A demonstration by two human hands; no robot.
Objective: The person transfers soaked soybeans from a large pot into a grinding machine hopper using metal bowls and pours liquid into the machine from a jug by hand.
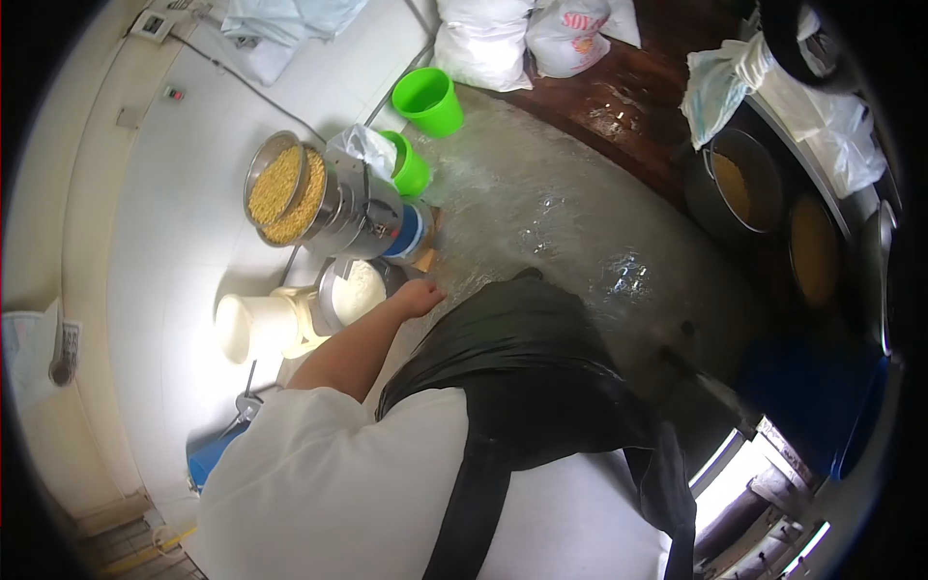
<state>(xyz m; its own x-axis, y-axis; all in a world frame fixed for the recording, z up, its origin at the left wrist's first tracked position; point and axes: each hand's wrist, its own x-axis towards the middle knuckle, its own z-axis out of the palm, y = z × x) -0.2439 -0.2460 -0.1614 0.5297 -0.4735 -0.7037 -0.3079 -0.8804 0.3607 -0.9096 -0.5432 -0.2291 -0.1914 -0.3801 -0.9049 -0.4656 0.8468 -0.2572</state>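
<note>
My left hand [420,298] hangs in front of my black apron [517,329], fingers curled together, with nothing seen sticking out of it. Nearest to it is a metal bowl [333,302] holding a pale, creamy mass [359,292]. Just beyond stands a steel grinding machine [360,205], its round hopper [253,184] heaped with yellow soybeans [285,198]. The hand appears apart from both. A blue-banded container [414,230] sits at the machine's base. My right hand is out of view.
Two green buckets [428,101] stand on the wet floor [522,184] by the wall. A cream bucket [253,327] is at the left. White sacks [483,43] lie at the top. Large pots [749,184] and a blue barrel [807,401] line the right side.
</note>
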